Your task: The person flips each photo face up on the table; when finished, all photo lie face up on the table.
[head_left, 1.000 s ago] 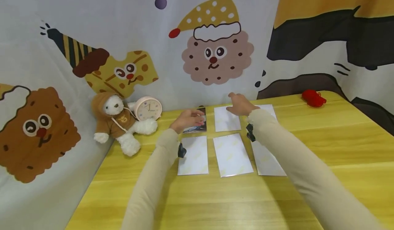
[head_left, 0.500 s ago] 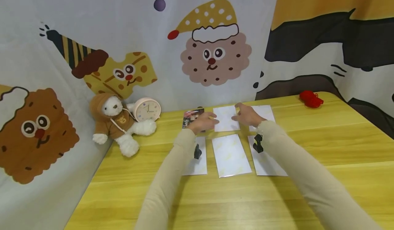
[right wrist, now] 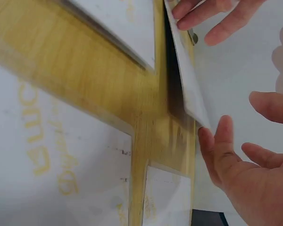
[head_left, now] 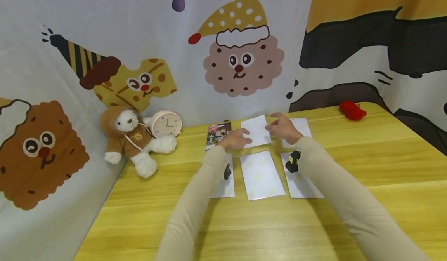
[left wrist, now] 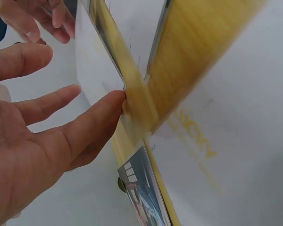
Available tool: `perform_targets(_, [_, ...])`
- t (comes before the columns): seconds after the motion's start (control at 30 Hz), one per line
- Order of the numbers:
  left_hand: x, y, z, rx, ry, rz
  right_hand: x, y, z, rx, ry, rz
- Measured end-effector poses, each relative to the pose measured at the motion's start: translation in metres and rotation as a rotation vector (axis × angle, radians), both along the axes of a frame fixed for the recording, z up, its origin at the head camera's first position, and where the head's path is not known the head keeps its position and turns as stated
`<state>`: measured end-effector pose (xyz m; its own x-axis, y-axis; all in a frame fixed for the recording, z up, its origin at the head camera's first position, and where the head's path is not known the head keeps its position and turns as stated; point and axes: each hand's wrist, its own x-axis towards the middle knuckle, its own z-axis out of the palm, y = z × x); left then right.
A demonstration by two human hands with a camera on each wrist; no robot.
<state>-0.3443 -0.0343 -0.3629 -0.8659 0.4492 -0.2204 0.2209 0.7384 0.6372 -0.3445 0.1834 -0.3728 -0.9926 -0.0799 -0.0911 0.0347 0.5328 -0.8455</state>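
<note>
In the head view, a photo card [head_left: 256, 132] with its blank white side up lies crooked in the middle of the back row. Its right side is raised off the table, as the right wrist view shows. My right hand [head_left: 283, 129] pinches a corner of that card between the fingertips. At the card's left part is my left hand [head_left: 235, 139], its fingers spread and fairly straight; one fingertip [left wrist: 120, 96] touches the card's edge. Left of it lies a card with its picture up [head_left: 213, 134], partly hidden by the left hand.
More white-backed cards lie around: a front middle card [head_left: 262, 175], a front right card [head_left: 305, 183] and a back right card [head_left: 301, 128]. A teddy bear [head_left: 130, 136], a pink clock [head_left: 166, 124] and red yarn [head_left: 352, 110] sit along the yellow table's [head_left: 244, 230] back.
My left hand has moved right, from the picture-side-up card to the middle card. The right hand has come down to the middle card, which has turned askew and lifted on its right side.
</note>
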Motion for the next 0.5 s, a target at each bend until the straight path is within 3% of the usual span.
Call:
perform_targets(0.23, [0.001,0.001,0.001,0.044,-0.001,0.024,0.000,0.001,0.005,-0.198,-0.006,-0.016])
perform_targets(0.5, [0.003,0.012,0.007,0.131,0.017,0.071,-0.002,-0.002,0.009,-0.427,-0.033,0.060])
